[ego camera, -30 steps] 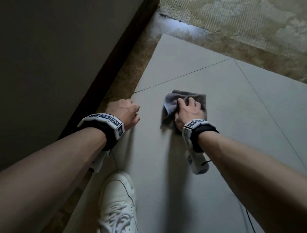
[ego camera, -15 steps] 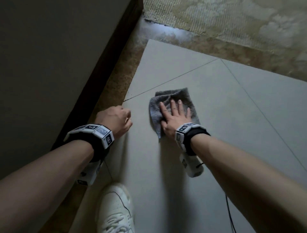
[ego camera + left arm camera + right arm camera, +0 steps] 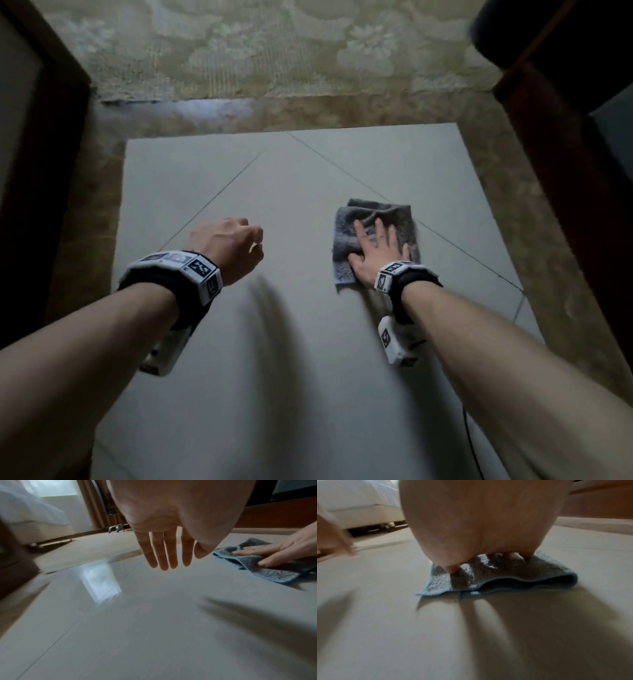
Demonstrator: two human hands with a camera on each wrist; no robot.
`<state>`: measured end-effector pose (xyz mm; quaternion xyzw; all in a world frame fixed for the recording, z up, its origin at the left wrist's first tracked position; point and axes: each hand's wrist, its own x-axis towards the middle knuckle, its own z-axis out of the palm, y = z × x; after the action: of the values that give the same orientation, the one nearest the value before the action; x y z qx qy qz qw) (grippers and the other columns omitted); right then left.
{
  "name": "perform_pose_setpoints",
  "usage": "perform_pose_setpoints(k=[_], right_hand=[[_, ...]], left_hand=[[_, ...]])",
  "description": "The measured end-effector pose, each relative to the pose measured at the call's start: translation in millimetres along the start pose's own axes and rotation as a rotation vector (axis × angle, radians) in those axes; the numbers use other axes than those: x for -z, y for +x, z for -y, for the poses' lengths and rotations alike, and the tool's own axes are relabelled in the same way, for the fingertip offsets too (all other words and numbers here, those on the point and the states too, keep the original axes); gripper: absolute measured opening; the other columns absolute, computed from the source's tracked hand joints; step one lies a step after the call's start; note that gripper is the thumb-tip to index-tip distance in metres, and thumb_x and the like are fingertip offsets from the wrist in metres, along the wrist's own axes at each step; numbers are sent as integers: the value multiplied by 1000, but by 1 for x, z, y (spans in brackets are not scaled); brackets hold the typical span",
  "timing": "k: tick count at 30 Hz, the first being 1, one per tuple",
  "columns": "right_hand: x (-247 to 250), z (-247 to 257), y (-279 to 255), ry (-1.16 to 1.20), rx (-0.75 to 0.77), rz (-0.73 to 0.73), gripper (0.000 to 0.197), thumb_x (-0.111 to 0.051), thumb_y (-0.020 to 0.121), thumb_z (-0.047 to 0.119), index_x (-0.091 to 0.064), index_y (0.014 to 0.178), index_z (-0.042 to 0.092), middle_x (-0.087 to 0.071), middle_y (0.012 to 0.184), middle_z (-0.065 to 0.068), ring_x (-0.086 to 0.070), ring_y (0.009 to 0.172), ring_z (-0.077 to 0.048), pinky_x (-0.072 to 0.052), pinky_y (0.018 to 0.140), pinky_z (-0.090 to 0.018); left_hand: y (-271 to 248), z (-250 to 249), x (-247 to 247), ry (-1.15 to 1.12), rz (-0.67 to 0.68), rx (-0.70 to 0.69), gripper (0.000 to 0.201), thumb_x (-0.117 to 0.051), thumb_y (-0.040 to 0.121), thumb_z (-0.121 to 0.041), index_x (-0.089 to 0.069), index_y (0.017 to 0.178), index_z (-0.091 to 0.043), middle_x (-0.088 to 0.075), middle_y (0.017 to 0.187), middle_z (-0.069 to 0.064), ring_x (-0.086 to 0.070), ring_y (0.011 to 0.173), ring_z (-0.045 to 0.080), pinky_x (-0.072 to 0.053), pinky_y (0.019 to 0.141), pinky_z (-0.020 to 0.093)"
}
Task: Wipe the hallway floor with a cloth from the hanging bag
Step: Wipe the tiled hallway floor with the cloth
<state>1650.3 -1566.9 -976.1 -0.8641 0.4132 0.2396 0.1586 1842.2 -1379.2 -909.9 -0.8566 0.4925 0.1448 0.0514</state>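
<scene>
the cloth (image 3: 375,236) lies on the pale tiled hallway floor (image 3: 294,342), a grey-blue terry piece folded over on itself, with one folded edge lifted a little off the tile in the right wrist view. the right hand (image 3: 378,255) lies flat on top of the cloth, fingers (image 3: 380,229) straight and spread, palm pressing it against the floor; nothing is curled round the fabric, though the thumb lies along the cloth's near left part. in the left wrist view the same hand (image 3: 281,551) shows two fingertips laid on the bunched cloth (image 3: 257,565).

the left hand (image 3: 227,248) hangs above the floor to the left of the cloth, well apart from it and touching nothing. seen from the left wrist its fingers (image 3: 163,553) are straight and close together, pointing down toward the tile, so it is open and holds nothing.

beyond the cloth, a brown mottled border strip (image 3: 308,109) frames the pale tiles, and past that lies a patterned beige carpet (image 3: 274,51). dark wooden frames (image 3: 548,164) stand to either side of the cloth's stretch of floor. in the wrist views, far past the cloth, the base of a bed with white bedding (image 3: 29,511) shows. a black cable (image 3: 471,442) trails on the floor near the right forearm.
</scene>
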Motion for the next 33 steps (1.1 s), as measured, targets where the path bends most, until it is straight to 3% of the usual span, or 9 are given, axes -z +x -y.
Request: perform_pose_setpoints(k=[3, 8, 10, 13, 16, 19, 23, 28, 33], right_hand=[[-3, -2, -2, -4, -23, -23, 71, -36, 97, 48, 8, 152, 43, 20, 162, -2, 17, 148, -30, 5, 116, -58], [-22, 4, -40, -286, 514, -5, 71, -40, 96, 50, -1, 154, 40, 4, 164, -5, 10, 148, -31, 4, 114, -59], [-26, -21, -38, -260, 555, -31, 70, -43, 94, 47, -9, 154, 41, -6, 163, -8, 2, 149, -33, -2, 116, -59], [-22, -72, -27, -61, 220, -102, 70, -39, 88, 48, -12, 153, 42, 0, 164, 1, 4, 149, -28, -3, 116, -59], [-12, -127, -20, 108, -112, -141, 71, -40, 93, 50, 0, 152, 49, 13, 163, 7, 12, 150, -22, 4, 119, -52], [-4, -154, -17, 235, -277, -95, 72, -38, 96, 51, 7, 151, 48, 20, 162, 3, 19, 148, -22, 7, 118, -53], [-5, -127, -7, 252, -335, -113, 71, -36, 95, 44, 6, 152, 45, 21, 161, -3, 23, 146, -29, 9, 114, -61], [-11, -56, -5, 49, -41, -151, 71, -38, 92, 46, 0, 152, 46, 16, 162, -4, 20, 147, -33, 9, 113, -63], [-22, 6, -21, -197, 473, -17, 73, -44, 93, 42, -4, 154, 42, 8, 164, -6, 14, 148, -34, 8, 113, -64]], left_hand=[[55, -40, 9, 37, -16, -141, 25, -45, 92, -41, -64, 103, -29, -64, 106, -3, -60, 101, 25, -48, 72, 32], [121, -125, 21, -14, -75, -327, 21, -49, 90, -38, -66, 98, -28, -65, 103, 1, -61, 98, 29, -48, 72, 33], [126, -158, 18, -19, -85, -403, 21, -50, 90, -38, -67, 97, -27, -65, 104, 1, -61, 97, 29, -45, 70, 32], [120, -200, 8, -1, -108, -552, 23, -50, 91, -38, -65, 101, -24, -63, 104, 3, -61, 98, 30, -42, 67, 33], [116, -219, -3, -4, -132, -643, 26, -49, 92, -38, -62, 111, -27, -61, 110, 3, -58, 104, 29, -42, 67, 34], [118, -225, -6, 13, -140, -622, 30, -47, 94, -40, -58, 120, -29, -59, 119, 0, -55, 112, 24, -37, 69, 32], [130, -214, -4, 24, -65, -513, 24, -49, 91, -39, -64, 109, -31, -64, 114, -4, -60, 106, 24, -40, 74, 30], [143, -181, 4, 56, -86, -323, 27, -48, 90, -40, -67, 98, -22, -68, 100, 10, -64, 91, 34, -44, 72, 33], [150, -145, 6, 37, -154, -204, 34, -44, 92, -44, -65, 95, -17, -65, 95, 20, -62, 88, 40, -41, 72, 36]])
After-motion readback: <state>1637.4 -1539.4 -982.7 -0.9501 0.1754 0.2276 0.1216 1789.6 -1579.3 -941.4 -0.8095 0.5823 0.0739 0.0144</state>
